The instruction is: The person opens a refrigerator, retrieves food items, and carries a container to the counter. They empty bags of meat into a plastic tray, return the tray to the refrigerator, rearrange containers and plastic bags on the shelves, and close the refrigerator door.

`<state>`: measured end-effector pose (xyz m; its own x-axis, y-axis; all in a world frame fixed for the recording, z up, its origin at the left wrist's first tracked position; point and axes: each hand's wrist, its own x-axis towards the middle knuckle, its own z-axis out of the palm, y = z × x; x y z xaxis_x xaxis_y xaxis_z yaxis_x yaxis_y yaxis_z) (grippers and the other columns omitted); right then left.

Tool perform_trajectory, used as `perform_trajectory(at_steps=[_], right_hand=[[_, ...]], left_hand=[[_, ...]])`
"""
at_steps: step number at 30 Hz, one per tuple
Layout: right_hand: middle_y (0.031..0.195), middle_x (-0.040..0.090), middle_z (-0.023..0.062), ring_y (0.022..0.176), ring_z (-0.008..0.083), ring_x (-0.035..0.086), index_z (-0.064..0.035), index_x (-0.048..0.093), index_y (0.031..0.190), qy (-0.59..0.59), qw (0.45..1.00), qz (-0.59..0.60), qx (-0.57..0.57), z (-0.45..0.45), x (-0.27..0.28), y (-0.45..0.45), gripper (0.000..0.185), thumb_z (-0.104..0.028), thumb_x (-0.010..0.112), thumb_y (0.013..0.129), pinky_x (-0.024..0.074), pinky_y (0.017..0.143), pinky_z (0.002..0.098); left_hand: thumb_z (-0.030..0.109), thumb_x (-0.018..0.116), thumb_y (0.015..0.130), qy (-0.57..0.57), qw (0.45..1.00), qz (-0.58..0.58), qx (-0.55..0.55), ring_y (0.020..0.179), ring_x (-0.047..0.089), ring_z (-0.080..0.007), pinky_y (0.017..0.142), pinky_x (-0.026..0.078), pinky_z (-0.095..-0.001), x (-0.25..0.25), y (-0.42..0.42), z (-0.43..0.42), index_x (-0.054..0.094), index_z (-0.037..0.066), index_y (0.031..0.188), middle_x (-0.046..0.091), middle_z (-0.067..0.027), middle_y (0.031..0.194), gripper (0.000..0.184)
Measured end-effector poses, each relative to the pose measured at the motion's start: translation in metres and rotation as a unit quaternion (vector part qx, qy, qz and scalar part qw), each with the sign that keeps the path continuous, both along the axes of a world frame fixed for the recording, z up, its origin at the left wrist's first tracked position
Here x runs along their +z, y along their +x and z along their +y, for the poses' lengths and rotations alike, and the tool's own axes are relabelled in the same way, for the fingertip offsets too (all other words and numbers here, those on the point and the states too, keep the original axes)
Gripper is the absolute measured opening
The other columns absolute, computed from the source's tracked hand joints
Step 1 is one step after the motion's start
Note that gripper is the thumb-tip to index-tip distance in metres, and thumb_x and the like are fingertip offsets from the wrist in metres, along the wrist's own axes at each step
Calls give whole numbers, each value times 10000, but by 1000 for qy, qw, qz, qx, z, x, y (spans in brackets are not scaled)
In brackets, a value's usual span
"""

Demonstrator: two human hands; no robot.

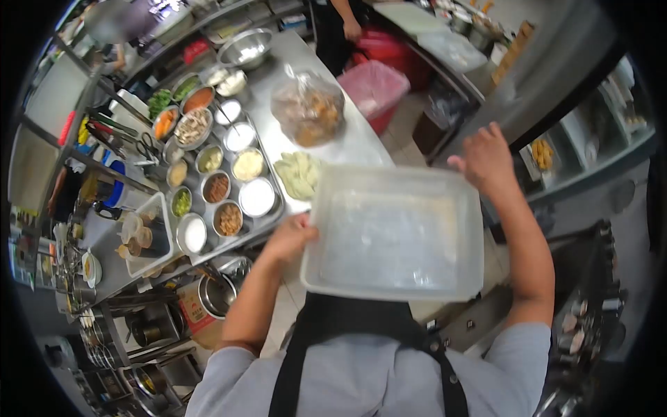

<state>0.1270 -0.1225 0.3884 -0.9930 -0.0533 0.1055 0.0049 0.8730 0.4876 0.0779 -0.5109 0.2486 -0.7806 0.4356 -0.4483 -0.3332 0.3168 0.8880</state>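
In front of my chest is a translucent plastic tub (392, 285), tilted so that I look down into its inside. I make out only cloudy marks in it. My left hand (288, 240) is closed on the tub's left side, thumb over the rim. Beyond the tub's far right corner is my right hand (486, 160), thumb and fingers apart and nothing in them. Whether it touches the rim I cannot tell. Pale green leaf-like pieces (297, 175) lie on the steel counter (365, 135) just past the tub's far left corner, with a plastic bag of brownish food (308, 111) behind them.
Left of the counter are several metal bowls of toppings (215, 186) in a tray, and a clear bin with bottles (147, 233). A pink-lined bin (375, 87) stands past the counter. Another person's hand (352, 30) shows at the back. An open cabinet (577, 139) is at right.
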Motion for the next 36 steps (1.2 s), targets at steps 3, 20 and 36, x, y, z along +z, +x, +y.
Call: perform_trajectory(at_steps=[3,20,36], right_hand=[[811,652,109,858,285,592,-20,642,916,-88,994,5,-69,12,7,46,442,-451,638,817,388,917,375],[1247,520,180,1122,297,541,-28,454,1309,-337,769,364,-403,263,-112,147,625,-381,678,844,435,943,402],[1106,541,185,1052,297,541,7,498,1208,-424,727,374,-390,425,-184,98,570,-392,682,846,441,918,395]], left_hand=[[-12,563,697,126,991,-22,36,564,470,-63,515,364,-206,-13,-12,-4,551,48,721,545,19,670,66],[-14,539,703,189,970,38,146,572,473,-56,486,348,-192,-55,-61,114,587,19,851,580,-14,758,159],[-34,526,676,172,939,95,281,767,564,-127,689,466,-247,-47,-66,280,589,-33,1002,599,-66,918,333]])
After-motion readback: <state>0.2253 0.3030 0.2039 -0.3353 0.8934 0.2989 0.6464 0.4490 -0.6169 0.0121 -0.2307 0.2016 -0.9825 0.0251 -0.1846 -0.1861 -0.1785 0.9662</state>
